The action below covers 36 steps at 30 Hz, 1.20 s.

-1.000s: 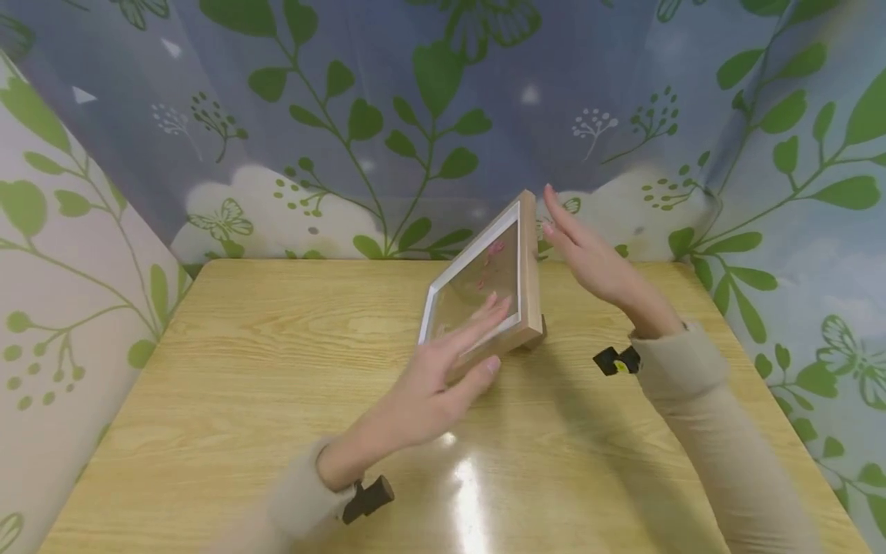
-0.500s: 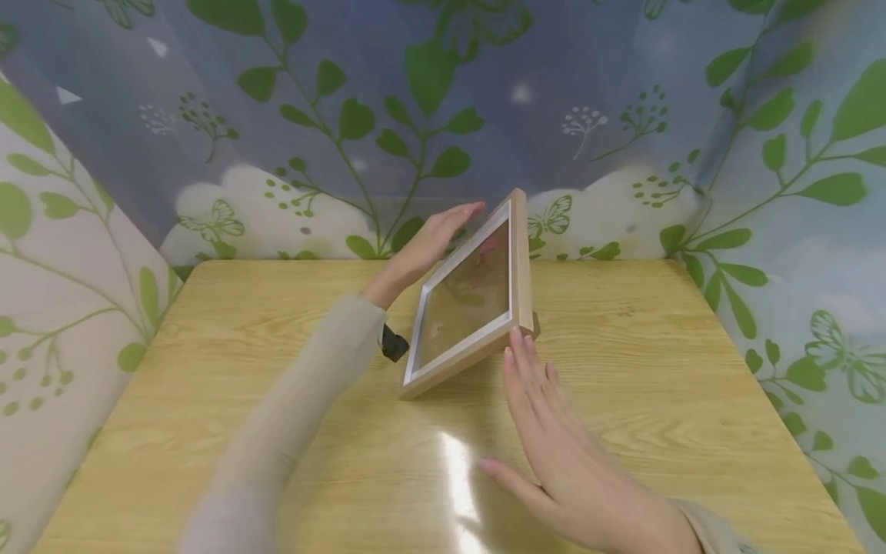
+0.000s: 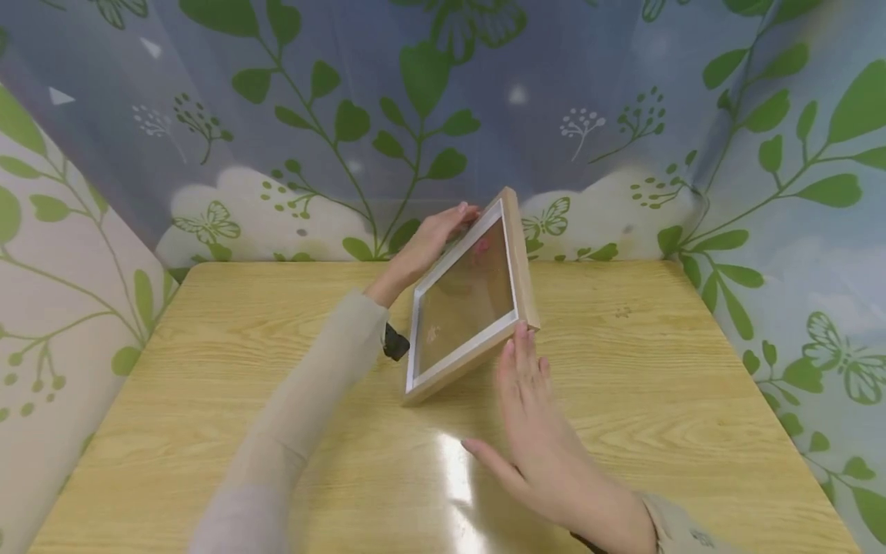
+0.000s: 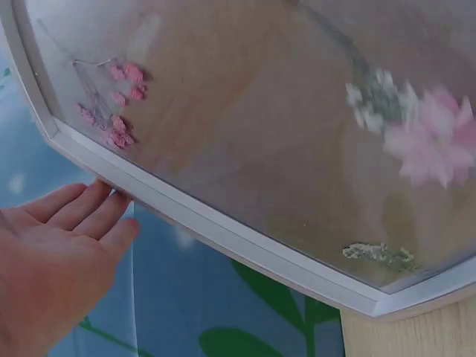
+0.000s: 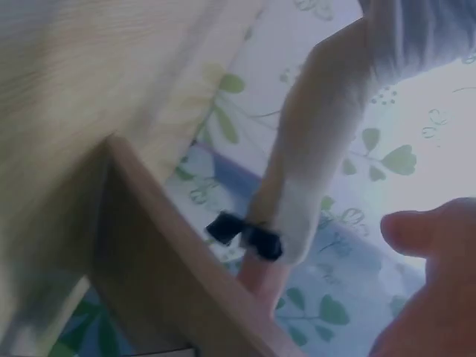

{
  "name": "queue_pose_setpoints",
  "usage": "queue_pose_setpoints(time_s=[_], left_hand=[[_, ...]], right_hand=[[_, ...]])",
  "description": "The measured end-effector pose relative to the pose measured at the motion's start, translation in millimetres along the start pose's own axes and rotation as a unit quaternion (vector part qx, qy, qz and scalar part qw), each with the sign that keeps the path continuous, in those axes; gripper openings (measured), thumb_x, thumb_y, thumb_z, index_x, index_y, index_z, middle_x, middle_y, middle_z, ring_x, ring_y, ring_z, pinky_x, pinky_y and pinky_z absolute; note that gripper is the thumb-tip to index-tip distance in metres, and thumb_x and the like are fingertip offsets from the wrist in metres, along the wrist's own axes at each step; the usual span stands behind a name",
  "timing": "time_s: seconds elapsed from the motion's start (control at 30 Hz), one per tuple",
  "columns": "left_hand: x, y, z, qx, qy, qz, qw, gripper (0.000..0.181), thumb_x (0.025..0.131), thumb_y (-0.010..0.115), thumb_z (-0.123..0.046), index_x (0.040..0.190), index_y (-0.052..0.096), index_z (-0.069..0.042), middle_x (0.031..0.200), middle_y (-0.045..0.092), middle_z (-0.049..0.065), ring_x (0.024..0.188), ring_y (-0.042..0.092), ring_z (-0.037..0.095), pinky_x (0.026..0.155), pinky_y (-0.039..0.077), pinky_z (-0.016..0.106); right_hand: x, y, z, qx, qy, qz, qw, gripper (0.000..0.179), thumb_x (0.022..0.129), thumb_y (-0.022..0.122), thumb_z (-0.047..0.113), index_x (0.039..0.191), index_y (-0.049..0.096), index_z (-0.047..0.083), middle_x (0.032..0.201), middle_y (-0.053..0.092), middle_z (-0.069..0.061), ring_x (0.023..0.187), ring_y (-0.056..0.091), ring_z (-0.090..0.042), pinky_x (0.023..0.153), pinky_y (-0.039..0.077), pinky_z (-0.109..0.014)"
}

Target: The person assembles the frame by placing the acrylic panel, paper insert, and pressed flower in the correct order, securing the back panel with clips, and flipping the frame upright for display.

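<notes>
A wooden picture frame (image 3: 524,269) with a white inner border stands tilted on the table, one corner toward me. Behind its clear pane are dried flowers, among them a large pink bloom (image 4: 435,137) and small pink blossoms (image 4: 123,134). My left hand (image 3: 425,246) reaches to the far left edge; in the left wrist view its nearly straight fingertips touch the frame's outer side. My right hand (image 3: 536,431) has straight fingers touching the near right corner, thumb spread away. The right wrist view shows the frame's dark back (image 5: 141,275) and my right thumb (image 5: 416,230).
A wood-grain table (image 3: 228,346) carries the frame, with a bright glare (image 3: 453,469) in front of it. A blue fabric backdrop (image 3: 526,46) with green leaves and butterflies rises behind the table. A black device (image 3: 395,342) is strapped at my left wrist.
My left hand went from the frame's near side to its far left edge, my right hand from the right side to the near right corner. The frame has turned slightly.
</notes>
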<state>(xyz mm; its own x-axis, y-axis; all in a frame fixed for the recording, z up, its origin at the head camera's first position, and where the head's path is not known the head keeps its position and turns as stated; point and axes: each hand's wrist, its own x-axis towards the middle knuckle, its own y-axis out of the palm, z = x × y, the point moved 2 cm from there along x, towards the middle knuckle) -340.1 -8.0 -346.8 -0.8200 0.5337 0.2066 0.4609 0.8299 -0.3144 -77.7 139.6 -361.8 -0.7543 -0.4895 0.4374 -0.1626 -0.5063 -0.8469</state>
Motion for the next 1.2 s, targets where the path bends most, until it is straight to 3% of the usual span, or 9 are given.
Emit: queue_pose_setpoints(time_s=[0.23,0.5,0.67,0.77,0.87,1.2], left_hand=[[-20.7,-14.8,3.3,-0.029,-0.009,-0.056,0.9979,0.059,0.109,0.026,-0.036,0.147,0.038,0.007,0.15,0.044,0.02,0.139,0.041,0.03,0.117,0.029,0.038],[-55.1,-28.2,6.4,-0.032,-0.014,-0.073,0.9967,0.061,0.109,0.023,-0.039,0.152,0.03,0.005,0.156,0.036,0.017,0.144,0.032,0.026,0.118,0.025,0.036],[-79.2,-30.1,7.8,-0.076,-0.017,-0.099,0.9921,0.063,0.108,0.026,-0.04,0.153,0.027,0.003,0.158,0.032,0.015,0.146,0.029,0.023,0.119,0.021,0.033],[-92.9,-27.7,6.9,-0.104,-0.009,-0.127,0.9864,0.061,0.108,0.027,-0.036,0.153,0.026,0.003,0.158,0.031,0.014,0.147,0.027,0.023,0.119,0.019,0.031],[-104.4,-22.5,7.1,-0.141,0.011,-0.15,0.9786,0.058,0.107,0.028,-0.029,0.153,0.023,0.005,0.16,0.027,0.015,0.149,0.022,0.023,0.121,0.015,0.033],[-128.3,6.2,21.2,-0.253,0.071,-0.196,0.9446,0.066,0.099,0.033,-0.019,0.158,0.008,-0.005,0.166,0.006,0.009,0.151,0.001,0.024,0.119,-0.004,0.052]], right_hand=[[3.7,5.9,-40.5,0.014,0.009,-0.066,0.9977,0.094,0.103,0.034,0.054,0.149,-0.019,-0.008,0.155,-0.027,-0.03,0.145,-0.016,-0.047,0.115,-0.003,-0.062],[18.3,2.1,-89.0,0.103,-0.016,-0.116,0.9878,0.097,0.102,0.045,0.048,0.15,-0.018,-0.007,0.157,-0.028,-0.024,0.146,-0.019,-0.044,0.117,-0.01,-0.055],[31.2,-5.1,-105.3,0.169,-0.024,-0.119,0.9781,0.094,0.1,0.055,0.025,0.151,-0.019,-0.006,0.159,-0.028,-0.019,0.147,-0.02,-0.039,0.119,-0.01,-0.045],[41.3,-14.3,-105.9,0.193,-0.017,-0.107,0.9752,0.093,0.094,0.056,0.001,0.15,-0.017,-0.009,0.159,-0.027,-0.021,0.147,-0.021,-0.038,0.119,-0.01,-0.044],[52.1,-20.8,-109.3,0.208,-0.002,-0.086,0.9743,0.094,0.09,0.055,-0.009,0.151,-0.016,-0.008,0.159,-0.026,-0.019,0.147,-0.021,-0.034,0.119,-0.01,-0.044],[86.1,-14.6,-143.9,0.286,-0.009,-0.063,0.9561,0.089,0.095,0.05,0.001,0.154,-0.016,0.002,0.162,-0.025,-0.005,0.149,-0.02,-0.022,0.12,-0.009,-0.041]])
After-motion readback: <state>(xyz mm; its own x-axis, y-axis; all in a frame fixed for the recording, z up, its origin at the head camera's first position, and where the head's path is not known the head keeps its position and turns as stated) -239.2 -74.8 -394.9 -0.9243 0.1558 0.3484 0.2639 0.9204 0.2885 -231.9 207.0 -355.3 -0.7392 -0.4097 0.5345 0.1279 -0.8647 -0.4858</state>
